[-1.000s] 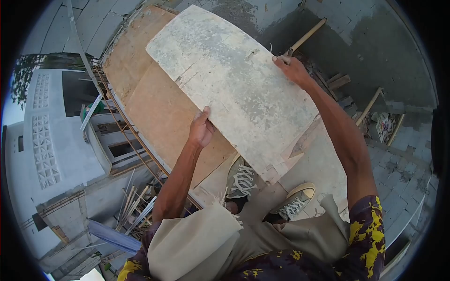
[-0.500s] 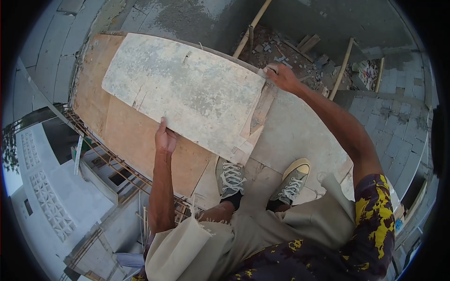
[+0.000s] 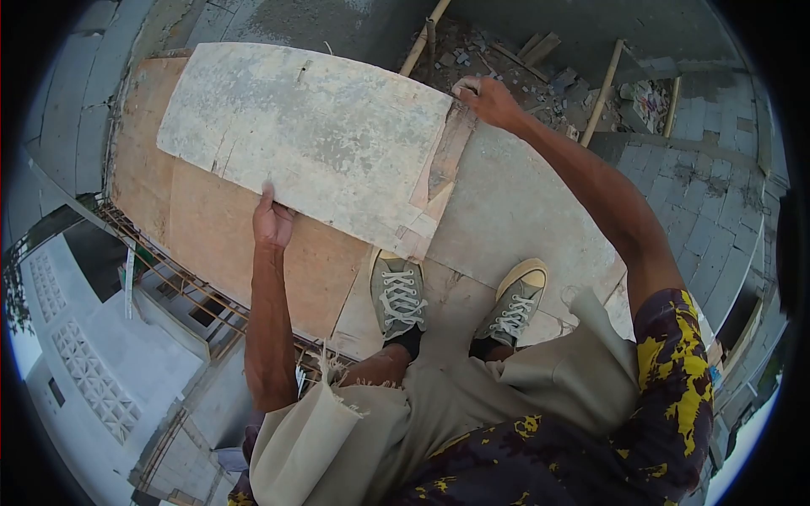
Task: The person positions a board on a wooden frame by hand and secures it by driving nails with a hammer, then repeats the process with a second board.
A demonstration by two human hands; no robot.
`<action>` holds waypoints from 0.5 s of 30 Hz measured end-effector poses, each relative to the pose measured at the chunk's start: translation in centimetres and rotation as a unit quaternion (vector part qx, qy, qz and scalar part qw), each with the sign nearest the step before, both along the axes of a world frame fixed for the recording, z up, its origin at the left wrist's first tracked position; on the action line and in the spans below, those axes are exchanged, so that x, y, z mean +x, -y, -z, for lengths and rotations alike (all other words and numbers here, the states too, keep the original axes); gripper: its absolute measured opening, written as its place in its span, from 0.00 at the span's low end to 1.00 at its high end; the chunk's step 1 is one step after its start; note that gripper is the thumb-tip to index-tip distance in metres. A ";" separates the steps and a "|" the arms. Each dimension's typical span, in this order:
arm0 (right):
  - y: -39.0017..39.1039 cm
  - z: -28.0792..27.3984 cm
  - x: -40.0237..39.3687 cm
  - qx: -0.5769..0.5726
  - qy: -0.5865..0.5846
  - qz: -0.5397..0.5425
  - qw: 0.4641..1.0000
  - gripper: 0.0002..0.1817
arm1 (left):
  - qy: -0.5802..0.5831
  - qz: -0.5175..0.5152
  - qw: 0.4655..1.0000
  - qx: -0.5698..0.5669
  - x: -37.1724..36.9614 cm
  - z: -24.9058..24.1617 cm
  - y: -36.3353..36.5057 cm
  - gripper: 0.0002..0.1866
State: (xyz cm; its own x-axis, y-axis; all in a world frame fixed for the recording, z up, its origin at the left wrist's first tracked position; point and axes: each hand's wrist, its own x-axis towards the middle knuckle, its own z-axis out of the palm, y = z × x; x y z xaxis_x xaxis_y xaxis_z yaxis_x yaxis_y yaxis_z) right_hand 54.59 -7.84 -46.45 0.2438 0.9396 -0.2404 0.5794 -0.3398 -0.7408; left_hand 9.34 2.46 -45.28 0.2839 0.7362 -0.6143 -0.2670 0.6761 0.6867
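A weathered wooden board (image 3: 312, 126), blotched with white and grey, lies at a slant over brown panels (image 3: 245, 244). My left hand (image 3: 273, 221) grips its near long edge, with the thumb on top and the other fingers hidden under it. At the board's far right corner, my right hand (image 3: 485, 99) is closed on the edge. A bare wooden strip (image 3: 447, 173) shows along the board's right end.
My shoes (image 3: 401, 295) stand on grey panels (image 3: 515, 202) just below the board. Rubble (image 3: 481, 63) and bamboo poles (image 3: 602, 93) lie beyond the far edge. Rusty bars (image 3: 181, 270) run along the left edge, above a lower white building (image 3: 110, 337).
The board and both hands have shifted slightly left and up in the view, along with the surroundings. Both hands keep their grip on the board.
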 end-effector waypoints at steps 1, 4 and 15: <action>-0.1 0.2 0.0 0.000 -0.002 0.008 1.000 0.17 | -0.005 0.003 1.000 0.001 0.1 0.0 0.1 0.25; -0.6 0.6 -0.1 0.019 -0.003 -0.002 1.000 0.17 | 0.004 -0.008 1.000 0.001 0.1 0.3 -0.2 0.25; -1.2 1.2 -0.4 -0.029 0.007 -0.035 0.999 0.18 | -0.015 -0.043 0.999 0.005 1.1 0.7 -0.2 0.22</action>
